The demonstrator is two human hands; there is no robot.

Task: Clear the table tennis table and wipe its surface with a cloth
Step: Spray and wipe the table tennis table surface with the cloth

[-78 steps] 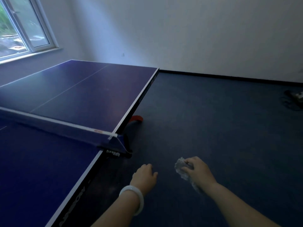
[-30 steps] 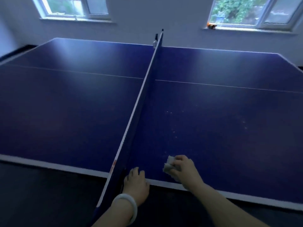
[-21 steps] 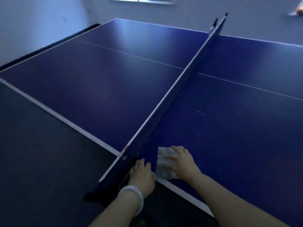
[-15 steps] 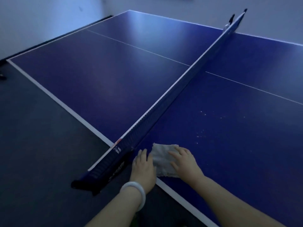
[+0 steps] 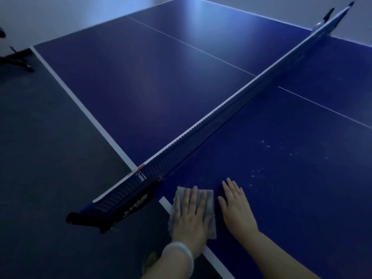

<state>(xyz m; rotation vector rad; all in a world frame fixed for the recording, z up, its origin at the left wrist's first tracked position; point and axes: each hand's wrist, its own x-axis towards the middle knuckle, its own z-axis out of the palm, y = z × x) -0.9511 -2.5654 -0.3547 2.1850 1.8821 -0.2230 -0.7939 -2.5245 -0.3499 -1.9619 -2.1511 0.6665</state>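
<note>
The blue table tennis table [image 5: 281,198] fills most of the view. A grey cloth [image 5: 210,206] lies spread flat at its near edge, just right of the net post. My left hand [image 5: 191,216], with a white bangle on the wrist, presses flat on the cloth with straight fingers. My right hand [image 5: 237,210] lies flat on the bare table surface right beside the cloth, fingers straight, holding nothing. Small white specks [image 5: 259,172] dot the surface beyond my right hand.
The net [image 5: 221,117] runs diagonally from the near post [image 5: 112,206] to the far right corner. Dark floor [image 5: 50,158] lies left of the table. A dark chair base [image 5: 18,61] stands at the far left by the wall.
My right hand laid the crumpled cloth on the table and spread it, then let go and moved right. My left hand moved from the table edge onto the cloth. The view swung left.
</note>
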